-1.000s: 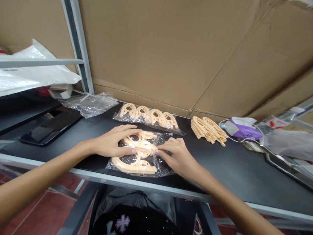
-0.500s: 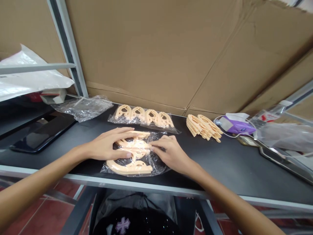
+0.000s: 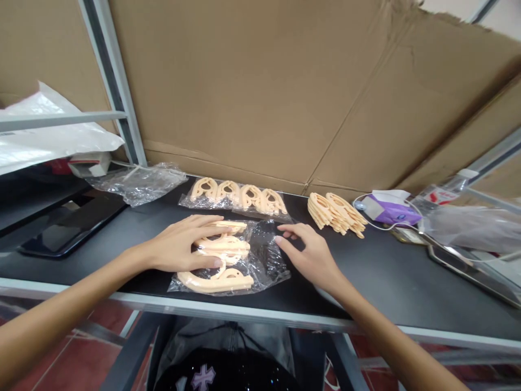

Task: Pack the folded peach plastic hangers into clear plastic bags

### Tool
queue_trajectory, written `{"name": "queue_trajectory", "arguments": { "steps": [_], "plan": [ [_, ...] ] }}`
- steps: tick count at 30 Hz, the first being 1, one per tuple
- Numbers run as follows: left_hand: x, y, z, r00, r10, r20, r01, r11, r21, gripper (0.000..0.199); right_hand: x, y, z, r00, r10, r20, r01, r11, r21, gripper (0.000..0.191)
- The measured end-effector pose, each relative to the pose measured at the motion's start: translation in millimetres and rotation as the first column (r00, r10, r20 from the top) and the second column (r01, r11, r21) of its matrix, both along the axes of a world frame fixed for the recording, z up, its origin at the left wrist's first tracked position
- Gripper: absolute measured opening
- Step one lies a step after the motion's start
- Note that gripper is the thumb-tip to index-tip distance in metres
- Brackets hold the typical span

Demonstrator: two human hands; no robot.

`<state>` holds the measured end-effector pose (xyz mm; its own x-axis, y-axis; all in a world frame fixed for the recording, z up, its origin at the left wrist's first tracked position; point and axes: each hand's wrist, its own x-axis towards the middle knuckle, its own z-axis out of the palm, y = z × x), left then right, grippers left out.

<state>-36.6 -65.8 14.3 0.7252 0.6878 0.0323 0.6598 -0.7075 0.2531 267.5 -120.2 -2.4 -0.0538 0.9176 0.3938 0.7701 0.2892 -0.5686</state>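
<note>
Since the earlier frames, the right hand [image 3: 311, 255] has moved away from the ends of the cream pieces [image 3: 223, 247], towards three o'clock. Its grip is now parted, thumb and forefinger slightly spread at the loose end of the clear bag [image 3: 264, 266]; whether they touch the film is unclear. The left hand [image 3: 175, 244] stays at nine o'clock, its grip wide, fingers and thumb spread over the bag and pieces.

The bag lies near the front edge of the counter [image 3: 378, 277], the cream pieces inside. Around it, a bagged row of similar pieces [image 3: 238, 198] lies at twelve o'clock, a loose pile [image 3: 337, 213] at two, and a crumpled clear bag [image 3: 140, 182] at ten to eleven.

Further towards two o'clock, the purple packet [image 3: 393, 212] bears a small pale mark and the bottle [image 3: 443, 193] a red label with white marks, both unreadable.
</note>
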Motion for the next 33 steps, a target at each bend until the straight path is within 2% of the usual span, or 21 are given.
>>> {"name": "queue_trajectory", "arguments": {
  "steps": [2,4,6,8,10,13,15,16,18,20,23,28,30,33],
  "plan": [
    [4.9,-7.2,-0.2,0.999,0.029,-0.019,-0.028,0.999,0.019,0.070,13.8,-4.0,-1.1,0.995,-0.061,-0.083,0.047,0.986,-0.159,0.039],
    [11.6,-18.9,1.6,0.997,0.075,-0.031,-0.073,0.996,0.060,0.070,22.3,-10.1,-0.2,0.991,-0.060,-0.118,0.021,0.950,-0.313,0.049],
    [19.2,-32.2,7.0,0.991,0.125,-0.051,-0.119,0.987,0.111,0.067,26.1,-17.4,2.3,0.991,-0.035,-0.132,-0.019,0.922,-0.387,0.053],
    [26.9,-41.3,15.8,0.984,0.156,-0.082,-0.142,0.978,0.151,0.056,27.8,-23.7,4.9,0.991,-0.005,-0.133,-0.050,0.911,-0.410,0.049],
    [35.0,-40.1,25.8,0.985,0.144,-0.099,-0.120,0.968,0.222,0.048,29.2,-26.5,6.2,0.992,0.039,-0.117,-0.083,0.912,-0.401,0.035],
    [50.7,-15.8,37.4,0.998,0.046,-0.034,-0.033,0.949,0.315,0.049,31.0,-22.8,5.3,0.996,0.077,-0.051,-0.088,0.959,-0.271,0.019],
    [63.4,9.7,40.6,0.996,-0.079,0.041,0.067,0.968,0.242,0.041,29.8,-17.6,4.0,0.997,0.069,-0.025,-0.073,0.982,-0.175,0.020],
    [69.5,22.7,41.0,0.987,-0.154,0.047,0.145,0.976,0.164,0.037,28.1,-15.2,3.6,0.997,0.074,-0.033,-0.078,0.985,-0.156,0.021],
    [79.5,45.6,40.1,0.960,-0.278,0.026,0.279,0.960,-0.032,0.034,22.6,-12.3,3.6,0.991,0.109,-0.073,-0.121,0.974,-0.191,0.022],
    [84.8,62.0,38.8,0.942,-0.335,0.026,0.334,0.924,-0.186,0.030,16.1,-12.2,4.4,0.981,0.165,-0.104,-0.186,0.951,-0.247,0.019],
    [85.9,75.0,38.8,0.940,-0.334,0.072,0.339,0.890,-0.304,0.029,9.9,-13.8,5.1,0.970,0.212,-0.121,-0.238,0.931,-0.278,0.011],
    [90.1,73.9,41.3,0.951,-0.301,0.070,0.307,0.898,-0.316,0.021,17.2,-11.9,0.5,0.981,0.088,-0.175,-0.133,0.955,-0.266,0.015],
    [93.9,64.4,41.3,0.960,-0.278,0.040,0.278,0.919,-0.280,0.022,23.9,-11.5,-0.7,0.978,0.053,-0.202,-0.108,0.957,-0.268,0.016],
    [97.8,41.4,41.0,0.984,-0.179,-0.016,0.174,0.970,-0.167,0.026,34.4,-14.4,1.5,0.978,0.051,-0.200,-0.106,0.956,-0.275,0.016]
  ]
}}
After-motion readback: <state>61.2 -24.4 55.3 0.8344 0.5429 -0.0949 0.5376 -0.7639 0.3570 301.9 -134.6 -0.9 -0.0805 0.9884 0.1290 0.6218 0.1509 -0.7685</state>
